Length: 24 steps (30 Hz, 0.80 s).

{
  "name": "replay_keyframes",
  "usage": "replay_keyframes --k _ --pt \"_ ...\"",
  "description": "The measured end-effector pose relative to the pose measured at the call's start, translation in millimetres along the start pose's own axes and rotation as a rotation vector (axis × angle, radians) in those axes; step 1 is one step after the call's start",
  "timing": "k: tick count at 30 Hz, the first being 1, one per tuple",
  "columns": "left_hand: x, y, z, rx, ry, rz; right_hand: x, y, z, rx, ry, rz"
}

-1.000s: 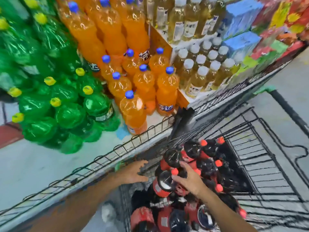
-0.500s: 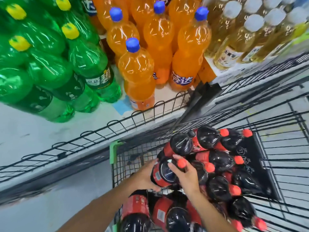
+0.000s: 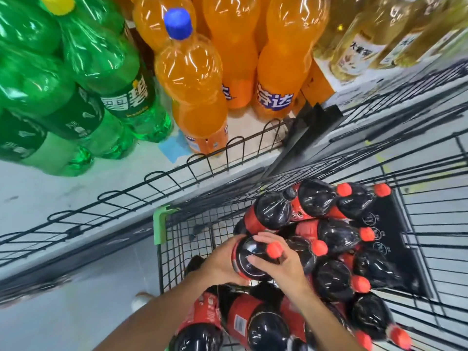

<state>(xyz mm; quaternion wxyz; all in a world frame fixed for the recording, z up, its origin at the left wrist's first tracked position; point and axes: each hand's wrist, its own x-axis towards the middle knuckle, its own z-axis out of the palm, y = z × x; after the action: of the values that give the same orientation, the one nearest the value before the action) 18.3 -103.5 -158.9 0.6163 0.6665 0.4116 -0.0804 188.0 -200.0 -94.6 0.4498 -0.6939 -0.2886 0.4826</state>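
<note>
Cola bottles (image 3: 331,236) in the cart (image 3: 192,239), drinks shelf (image 3: 63,191) just beyond.

Left hand (image 3: 222,262) and right hand (image 3: 283,267) close together, both in curled grip

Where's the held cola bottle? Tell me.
Lower centre, head view: cola bottle gripped by left hand and right hand, atop the pile in the shopping cart.

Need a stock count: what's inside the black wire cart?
Red-capped dark plastic cola bottles, piled; left hand and right hand grip one bottle. The floor beneath is covered.
</note>
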Motion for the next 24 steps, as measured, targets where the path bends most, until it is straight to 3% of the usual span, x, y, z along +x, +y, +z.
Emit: replay_keyframes --k 8,12,17,24 --pt "-12.4 14.7 -6.1 0.119 0.038 0.038 -4.7 -4.7 11.8 -0.159 -0.025 -0.029" --pt "-33.7 30.2 -5.1 0.083 0.111 0.057 -24.6 -20.5 15.2 -0.092 0.003 -0.02" --pt "-63.3 81.7 -30.7 0.104 0.142 0.164 -46.6 -73.5 13.0 0.0 0.116 0.029" --pt "-128.5 139.0 -97.5 0.162 0.171 0.345 -87.4 -169.1 43.7 -0.047 0.221 -0.158"
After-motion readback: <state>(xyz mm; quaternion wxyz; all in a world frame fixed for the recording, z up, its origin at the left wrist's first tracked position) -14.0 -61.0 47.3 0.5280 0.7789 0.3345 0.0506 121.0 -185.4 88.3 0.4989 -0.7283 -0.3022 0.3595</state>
